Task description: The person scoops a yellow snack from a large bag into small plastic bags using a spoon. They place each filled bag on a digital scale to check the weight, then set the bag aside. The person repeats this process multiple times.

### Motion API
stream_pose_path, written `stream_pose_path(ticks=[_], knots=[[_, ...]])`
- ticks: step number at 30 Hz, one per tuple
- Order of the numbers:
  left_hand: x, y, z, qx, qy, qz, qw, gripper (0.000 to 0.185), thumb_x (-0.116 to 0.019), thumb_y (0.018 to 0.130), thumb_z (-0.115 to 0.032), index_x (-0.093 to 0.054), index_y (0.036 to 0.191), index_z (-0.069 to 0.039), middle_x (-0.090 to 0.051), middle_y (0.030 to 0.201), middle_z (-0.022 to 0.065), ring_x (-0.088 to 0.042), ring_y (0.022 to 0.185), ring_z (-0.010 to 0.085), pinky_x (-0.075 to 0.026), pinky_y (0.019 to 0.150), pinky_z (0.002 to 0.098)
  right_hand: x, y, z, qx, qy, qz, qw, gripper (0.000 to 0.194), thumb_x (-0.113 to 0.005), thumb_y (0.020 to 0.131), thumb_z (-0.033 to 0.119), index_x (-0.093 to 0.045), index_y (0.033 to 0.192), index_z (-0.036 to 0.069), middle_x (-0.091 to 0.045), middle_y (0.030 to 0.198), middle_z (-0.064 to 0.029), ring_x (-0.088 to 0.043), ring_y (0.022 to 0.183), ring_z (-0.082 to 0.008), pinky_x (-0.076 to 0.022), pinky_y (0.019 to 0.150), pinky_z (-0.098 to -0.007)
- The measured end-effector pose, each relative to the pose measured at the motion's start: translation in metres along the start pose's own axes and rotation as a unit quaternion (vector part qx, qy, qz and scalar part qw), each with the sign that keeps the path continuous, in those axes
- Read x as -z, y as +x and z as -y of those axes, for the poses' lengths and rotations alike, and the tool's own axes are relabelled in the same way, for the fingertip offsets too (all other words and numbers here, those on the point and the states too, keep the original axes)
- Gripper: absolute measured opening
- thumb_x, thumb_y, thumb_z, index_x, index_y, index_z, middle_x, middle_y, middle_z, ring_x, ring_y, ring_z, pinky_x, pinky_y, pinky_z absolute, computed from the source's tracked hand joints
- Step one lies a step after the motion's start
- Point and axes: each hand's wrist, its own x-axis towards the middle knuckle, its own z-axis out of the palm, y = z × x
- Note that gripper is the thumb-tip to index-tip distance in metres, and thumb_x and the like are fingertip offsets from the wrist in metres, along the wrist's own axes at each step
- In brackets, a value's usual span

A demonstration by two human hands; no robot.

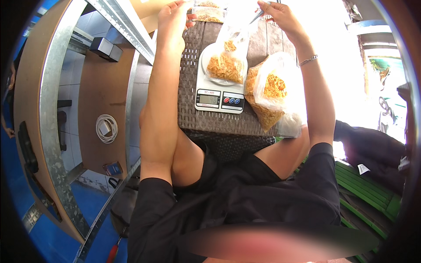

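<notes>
A white digital kitchen scale point(204, 102) stands on a brown woven-rattan table. On its round platform sits a clear plastic bag point(225, 68) of orange-yellow shredded snack, its upper part reaching away from me. My left hand point(176, 14) is beyond the scale to the left, fingers bent; the top edge cuts it, so whether it holds anything is unclear. In my right hand point(279, 16) is a slim grey metal utensil point(256, 16), pointing down toward the bag's upper end. A larger bag of snack point(260, 105) leans right of the scale, with a whitish plastic bag point(275, 87) of snack over it.
Flat packed snack bags point(209, 14) lie at the table's far side. Left stands a metal-framed shelf point(102, 75) with a coiled white cable point(106, 129) and a dark box point(106, 49). A green slatted bench point(365, 194) is at my right, dark cloth point(368, 144) on it.
</notes>
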Motion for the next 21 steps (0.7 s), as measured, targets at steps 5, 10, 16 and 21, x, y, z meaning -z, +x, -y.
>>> stream_pose_path(ticks=[5,10,16,21], knots=[[-0.001,-0.005,-0.002,-0.004,-0.019,0.014,1.000,0.025,-0.064,0.089,-0.020,-0.060,0.106,-0.002,-0.062,0.093,0.0080,-0.063,0.076,0.0180,-0.049,0.065,0.0293,0.003,0.005,0.000,-0.021,0.034,0.018,0.999,0.041,-0.060,0.096,0.039,-0.073,0.091,0.000,-0.067,0.080,-0.0046,-0.057,0.076,-0.0130,-0.0459,0.069,-0.0305],[-0.010,-0.014,-0.005,-0.024,-0.059,-0.003,0.998,0.013,-0.062,0.086,-0.017,-0.061,0.095,-0.007,-0.058,0.072,0.0026,-0.055,0.058,0.0104,-0.042,0.049,0.0226,0.005,0.002,0.008,-0.042,-0.011,-0.031,0.999,0.045,-0.060,0.095,0.043,-0.073,0.093,0.000,-0.068,0.083,-0.0070,-0.058,0.080,-0.0153,-0.0466,0.072,-0.0319],[-0.009,-0.012,-0.007,-0.025,-0.029,0.011,0.999,0.014,-0.062,0.086,-0.018,-0.062,0.094,-0.006,-0.059,0.072,0.0025,-0.056,0.059,0.0106,-0.043,0.051,0.0225,0.006,0.001,0.015,-0.067,-0.014,-0.021,0.997,0.048,-0.060,0.094,0.045,-0.072,0.096,-0.001,-0.068,0.085,-0.0084,-0.058,0.084,-0.0166,-0.0469,0.074,-0.0323],[-0.006,-0.011,-0.006,-0.019,-0.024,0.034,0.999,0.014,-0.062,0.087,-0.018,-0.063,0.094,-0.006,-0.060,0.073,0.0023,-0.057,0.060,0.0104,-0.044,0.051,0.0221,0.004,-0.002,0.021,-0.019,-0.019,-0.013,1.000,0.046,-0.059,0.096,0.041,-0.072,0.096,-0.003,-0.069,0.086,-0.0078,-0.058,0.086,-0.0154,-0.0472,0.076,-0.0331]])
